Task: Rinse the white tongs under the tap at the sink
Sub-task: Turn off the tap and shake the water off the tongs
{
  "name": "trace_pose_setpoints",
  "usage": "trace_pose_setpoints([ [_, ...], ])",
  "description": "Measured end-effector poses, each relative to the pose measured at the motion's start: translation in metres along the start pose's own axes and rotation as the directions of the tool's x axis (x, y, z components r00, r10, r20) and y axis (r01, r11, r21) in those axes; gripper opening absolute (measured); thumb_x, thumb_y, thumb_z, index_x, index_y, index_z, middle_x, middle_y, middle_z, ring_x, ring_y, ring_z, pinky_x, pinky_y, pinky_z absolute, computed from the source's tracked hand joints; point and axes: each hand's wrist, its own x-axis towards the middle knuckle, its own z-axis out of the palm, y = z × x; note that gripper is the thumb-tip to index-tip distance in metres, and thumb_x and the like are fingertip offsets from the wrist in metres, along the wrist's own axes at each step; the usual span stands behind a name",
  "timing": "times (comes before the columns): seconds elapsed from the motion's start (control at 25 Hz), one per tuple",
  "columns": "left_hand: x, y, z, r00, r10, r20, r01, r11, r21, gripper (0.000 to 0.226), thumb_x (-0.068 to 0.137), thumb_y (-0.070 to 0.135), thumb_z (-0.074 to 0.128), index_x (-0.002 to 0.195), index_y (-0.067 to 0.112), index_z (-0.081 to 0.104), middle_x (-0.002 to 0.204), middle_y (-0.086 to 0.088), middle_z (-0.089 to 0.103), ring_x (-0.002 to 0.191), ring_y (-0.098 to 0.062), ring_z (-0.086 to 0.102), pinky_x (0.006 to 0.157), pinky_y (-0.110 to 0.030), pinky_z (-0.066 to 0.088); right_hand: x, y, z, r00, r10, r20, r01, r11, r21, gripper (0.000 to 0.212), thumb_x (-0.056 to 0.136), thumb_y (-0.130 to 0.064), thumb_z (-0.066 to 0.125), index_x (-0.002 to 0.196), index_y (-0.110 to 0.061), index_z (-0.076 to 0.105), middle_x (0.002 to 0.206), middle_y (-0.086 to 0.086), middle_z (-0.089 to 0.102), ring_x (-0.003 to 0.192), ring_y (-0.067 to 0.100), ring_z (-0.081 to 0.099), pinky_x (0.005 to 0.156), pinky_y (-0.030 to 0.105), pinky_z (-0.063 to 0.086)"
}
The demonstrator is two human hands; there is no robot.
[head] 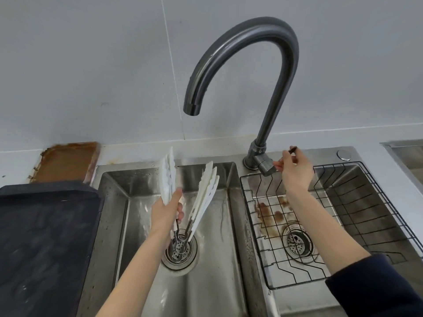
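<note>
Steel sink (231, 179), white tongs (201, 197) gripped in left hand (166, 213)

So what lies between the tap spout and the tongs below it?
Nothing: in the head view, only bare air and wall separate the spout from the tongs; no water shows.

A black wire rack (338, 216) is sitting left of a steel tray (409, 154); a dark baking tray (45, 236) and rusty board (66, 161) are lying far left of that rack.

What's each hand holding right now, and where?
Left hand grips the white tongs mid-length, around one arm. Right hand pinches the tap lever.
</note>
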Motion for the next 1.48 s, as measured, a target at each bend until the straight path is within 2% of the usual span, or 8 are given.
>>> trace_pose_setpoints([
  [0.24,-0.006,0.003,-0.001,0.998,-0.058,0.038,0.064,0.98,-0.187,0.011,0.089,0.03,0.057,0.082,0.022,0.053,0.049,0.003,0.039,0.035,-0.007,0.033,0.038,-0.019,0.03,-0.003,-0.005,-0.002,1.0,0.016,0.016,-0.016,1.0,-0.011,0.031,0.095,-0.015,0.045,0.122,0.0,0.052,0.069,-0.001,0.054,0.06,0.006,0.059,0.081,0.032,0.054],
  [0.4,-0.011,0.006,-0.004,0.994,-0.08,0.067,0.096,0.959,-0.267,0.013,0.09,0.028,0.056,0.08,0.021,0.052,0.042,0.007,0.037,0.03,-0.005,0.032,0.032,-0.016,0.028,-0.027,-0.009,-0.002,0.997,-0.032,-0.072,0.04,0.993,0.113,0.058,0.095,-0.015,0.044,0.147,-0.012,0.018,0.091,-0.003,0.058,0.068,0.007,0.06,0.078,0.028,0.054],
  [0.52,-0.015,0.011,-0.007,0.987,-0.083,0.134,0.121,0.944,-0.307,0.019,0.09,0.03,0.055,0.075,0.02,0.048,0.042,0.008,0.036,0.03,-0.004,0.031,0.032,-0.015,0.027,-0.069,-0.002,0.015,0.982,0.012,0.186,-0.024,0.998,0.061,0.06,0.093,-0.022,0.049,0.145,-0.013,0.021,0.109,0.001,0.061,0.092,0.014,0.062,0.088,0.031,0.053],
  [0.64,-0.02,0.014,-0.008,0.965,-0.075,0.252,0.16,0.927,-0.339,0.026,0.089,0.036,0.053,0.071,0.02,0.044,0.04,0.009,0.035,0.03,-0.003,0.03,0.032,-0.013,0.027,-0.108,0.014,0.043,0.69,0.329,0.645,-0.362,0.928,-0.086,0.073,0.084,-0.042,0.059,0.143,-0.012,0.029,0.13,0.005,0.055,0.116,0.023,0.056,0.106,0.041,0.042],
  [0.8,-0.024,0.014,-0.017,0.923,-0.05,0.381,0.194,0.916,-0.351,0.029,0.09,0.036,0.049,0.067,0.019,0.043,0.04,0.008,0.037,0.032,-0.003,0.032,0.036,-0.013,0.029,-0.12,0.013,0.047,0.445,0.237,0.864,-0.571,0.818,0.069,0.032,0.089,-0.027,0.057,0.117,-0.012,0.053,0.106,0.002,0.065,0.097,0.017,0.065,0.086,0.033,0.053],
  [1.04,-0.028,0.008,-0.028,0.877,-0.01,0.48,0.139,0.962,-0.234,0.005,0.079,0.019,0.061,0.078,0.016,0.057,0.059,0.005,0.061,0.07,-0.012,0.058,0.081,-0.029,0.045,-0.123,0.023,0.041,0.591,0.079,0.803,-0.3,0.945,0.127,0.014,0.087,-0.003,0.056,0.095,-0.014,0.056,0.087,0.0,0.064,0.087,0.012,0.065,0.093,0.036,0.05],
  [1.16,-0.034,-0.003,-0.03,0.869,-0.019,0.495,0.13,0.973,-0.192,0.004,0.082,0.011,0.058,0.083,0.014,0.061,0.076,0.001,0.072,0.096,-0.017,0.064,0.104,-0.035,0.037,-0.133,0.033,0.035,0.617,-0.002,0.787,-0.111,0.99,0.089,0.018,0.089,-0.003,0.054,0.083,-0.018,0.059,0.082,-0.005,0.067,0.08,-0.003,0.064,0.079,0.014,0.05],
  [1.48,-0.035,-0.016,-0.034,0.855,0.002,0.519,0.108,0.977,-0.181,0.023,0.073,0.024,0.061,0.083,0.004,0.065,0.085,-0.006,0.075,0.105,-0.02,0.066,0.102,-0.03,0.041,-0.135,0.044,0.032,0.639,-0.08,0.765,0.053,0.997,0.06,0.011,0.093,-0.019,0.05,0.094,-0.013,0.059,0.081,-0.008,0.066,0.078,-0.006,0.064,0.075,0.01,0.048],
])
